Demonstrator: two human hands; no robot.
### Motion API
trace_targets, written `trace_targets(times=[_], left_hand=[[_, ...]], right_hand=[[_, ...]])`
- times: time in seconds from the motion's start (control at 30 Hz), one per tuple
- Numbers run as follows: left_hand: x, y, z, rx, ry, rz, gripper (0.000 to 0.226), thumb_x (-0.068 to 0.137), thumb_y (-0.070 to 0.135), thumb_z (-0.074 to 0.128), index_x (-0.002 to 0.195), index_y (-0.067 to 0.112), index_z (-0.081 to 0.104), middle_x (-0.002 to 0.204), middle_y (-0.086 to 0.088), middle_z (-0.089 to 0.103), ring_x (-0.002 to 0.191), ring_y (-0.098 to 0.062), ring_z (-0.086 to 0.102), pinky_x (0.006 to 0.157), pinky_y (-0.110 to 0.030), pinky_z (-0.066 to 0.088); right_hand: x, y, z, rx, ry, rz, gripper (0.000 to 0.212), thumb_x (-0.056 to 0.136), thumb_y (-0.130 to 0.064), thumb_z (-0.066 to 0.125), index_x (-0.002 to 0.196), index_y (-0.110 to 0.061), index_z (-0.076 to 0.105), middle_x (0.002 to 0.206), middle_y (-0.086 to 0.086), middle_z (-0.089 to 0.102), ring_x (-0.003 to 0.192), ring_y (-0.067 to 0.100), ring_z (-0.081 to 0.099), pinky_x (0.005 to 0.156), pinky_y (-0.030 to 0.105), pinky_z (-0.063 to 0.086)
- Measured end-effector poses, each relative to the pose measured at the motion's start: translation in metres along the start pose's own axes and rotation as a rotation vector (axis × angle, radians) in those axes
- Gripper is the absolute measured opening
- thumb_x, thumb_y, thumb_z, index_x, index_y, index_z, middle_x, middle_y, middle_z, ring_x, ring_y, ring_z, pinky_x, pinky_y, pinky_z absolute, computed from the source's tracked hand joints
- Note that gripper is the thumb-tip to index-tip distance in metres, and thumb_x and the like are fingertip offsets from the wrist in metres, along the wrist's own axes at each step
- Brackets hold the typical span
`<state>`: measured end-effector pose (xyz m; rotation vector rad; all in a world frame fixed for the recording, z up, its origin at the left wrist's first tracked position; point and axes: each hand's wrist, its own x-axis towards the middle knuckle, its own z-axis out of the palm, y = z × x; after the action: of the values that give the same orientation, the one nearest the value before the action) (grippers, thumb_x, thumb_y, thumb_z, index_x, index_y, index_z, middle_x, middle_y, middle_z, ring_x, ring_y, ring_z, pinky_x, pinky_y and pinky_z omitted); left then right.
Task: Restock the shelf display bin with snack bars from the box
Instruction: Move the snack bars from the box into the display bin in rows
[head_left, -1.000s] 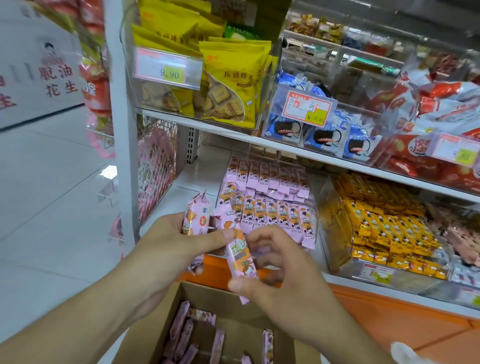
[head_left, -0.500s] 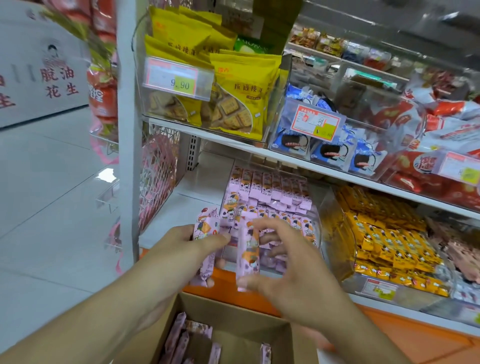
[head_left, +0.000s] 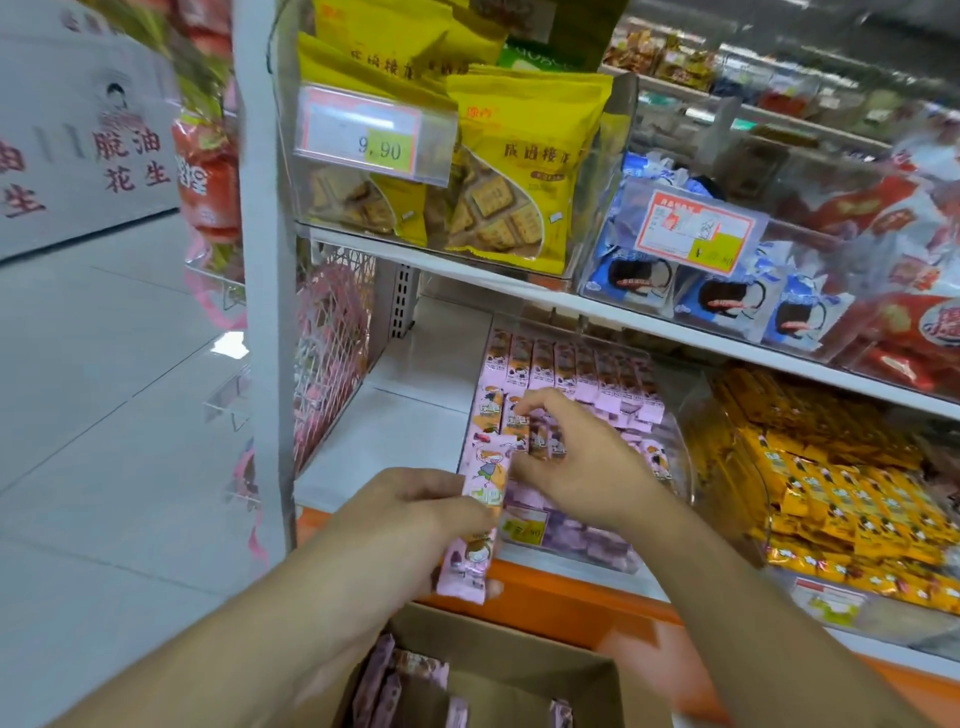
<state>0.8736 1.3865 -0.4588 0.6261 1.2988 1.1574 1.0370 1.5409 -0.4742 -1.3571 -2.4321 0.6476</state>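
My left hand (head_left: 410, 525) grips a small stack of pink snack bars (head_left: 480, 512), held upright just in front of the clear display bin (head_left: 680, 457) on the lower shelf. My right hand (head_left: 576, 457) reaches into the bin with its fingers curled over the front row of pink bars (head_left: 571, 384); I cannot tell whether it still pinches a bar. The open cardboard box (head_left: 519, 670) sits below my arms, with several pink bars (head_left: 384, 686) lying in it.
A bin of orange bars (head_left: 831, 483) stands to the right. The shelf above holds yellow biscuit bags (head_left: 519, 171), blue packets (head_left: 727, 306) and red packets (head_left: 914, 322). A white upright post (head_left: 265, 260) and a pink wire rack (head_left: 332, 343) flank the left side.
My right hand carried a bar from my left hand forward into the bin. My left hand stayed in front of the shelf holding the remaining bars.
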Motion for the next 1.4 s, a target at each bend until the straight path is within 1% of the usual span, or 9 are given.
trace_targets(times=[0.17,0.33,0.6,0.8,0.9,1.07,1.13,1.27,1.4], left_hand=[[-0.002,0.0,-0.002,0.081,0.002,0.048,0.018,0.092,0.006,0.072,0.109,0.008,0.078,0.102,-0.016,0.079,0.095,-0.029,0.078,0.082,-0.051,0.064],[-0.008,-0.002,-0.003,0.127,0.034,0.105,0.02,0.09,0.012,0.077,0.109,0.016,0.077,0.095,-0.009,0.08,0.089,-0.021,0.079,0.072,-0.032,0.065],[-0.007,-0.012,0.003,0.189,0.016,0.139,0.025,0.081,0.015,0.088,0.105,0.014,0.08,0.098,-0.014,0.08,0.095,-0.034,0.078,0.099,-0.054,0.058],[0.009,-0.017,0.017,0.363,0.126,0.239,0.035,0.08,0.046,0.08,0.11,0.03,0.072,0.095,0.014,0.077,0.095,-0.01,0.074,0.096,-0.043,0.058],[0.02,-0.017,0.014,0.57,0.235,0.377,0.031,0.095,0.041,0.067,0.124,0.035,0.06,0.122,0.018,0.066,0.108,0.001,0.063,0.099,-0.03,0.049],[0.043,-0.03,0.0,0.833,0.177,0.349,0.071,0.1,0.019,0.056,0.161,0.036,0.024,0.166,0.016,0.026,0.15,-0.011,0.032,0.123,-0.032,0.028],[0.049,-0.034,-0.001,0.749,0.096,0.31,0.069,0.099,0.017,0.055,0.155,0.048,0.029,0.162,0.023,0.032,0.148,-0.006,0.032,0.123,-0.033,0.029],[0.054,-0.034,0.001,0.64,0.071,0.26,0.07,0.091,0.014,0.058,0.134,0.066,0.043,0.139,0.032,0.05,0.133,0.0,0.044,0.111,-0.036,0.043],[0.056,-0.034,-0.007,0.58,0.056,0.234,0.08,0.074,0.022,0.058,0.14,0.065,0.044,0.137,0.032,0.054,0.133,0.0,0.048,0.107,-0.036,0.046]], right_hand=[[-0.013,0.002,-0.002,-0.048,0.021,-0.028,0.069,0.095,-0.052,0.068,0.156,-0.037,0.04,0.171,-0.016,0.018,0.158,0.008,0.011,0.13,0.043,0.019],[-0.052,-0.012,-0.02,0.14,0.137,-0.161,0.065,0.092,-0.002,0.064,0.136,-0.047,0.049,0.155,-0.028,0.039,0.147,-0.002,0.034,0.122,0.04,0.037],[-0.099,-0.036,-0.003,0.086,-0.011,-0.316,0.077,0.083,-0.048,0.084,0.147,-0.044,0.041,0.153,-0.036,0.03,0.145,-0.011,0.027,0.114,0.016,0.028],[-0.09,-0.02,-0.017,0.137,0.091,-0.145,0.068,0.074,-0.052,0.088,0.129,-0.049,0.048,0.132,-0.032,0.052,0.123,-0.009,0.048,0.101,0.023,0.045],[-0.071,-0.006,-0.026,0.144,0.124,-0.043,0.063,0.077,-0.047,0.09,0.125,-0.042,0.049,0.124,-0.028,0.054,0.115,-0.002,0.056,0.095,0.026,0.05],[-0.039,0.012,-0.037,0.136,0.064,0.049,0.05,0.084,-0.034,0.087,0.118,-0.031,0.051,0.129,-0.015,0.058,0.105,0.007,0.061,0.077,0.021,0.052],[-0.026,0.016,-0.033,0.147,0.023,0.047,0.048,0.085,-0.033,0.087,0.117,-0.03,0.051,0.134,-0.011,0.06,0.106,0.009,0.063,0.084,0.031,0.056],[-0.01,0.021,-0.02,0.129,-0.077,0.007,0.046,0.09,-0.032,0.082,0.123,-0.031,0.05,0.126,-0.008,0.059,0.083,-0.01,0.065,0.066,0.009,0.046],[-0.009,0.03,-0.015,0.018,-0.055,-0.017,0.054,0.09,-0.048,0.077,0.134,-0.039,0.048,0.145,-0.009,0.046,0.132,0.013,0.047,0.105,0.033,0.041]])
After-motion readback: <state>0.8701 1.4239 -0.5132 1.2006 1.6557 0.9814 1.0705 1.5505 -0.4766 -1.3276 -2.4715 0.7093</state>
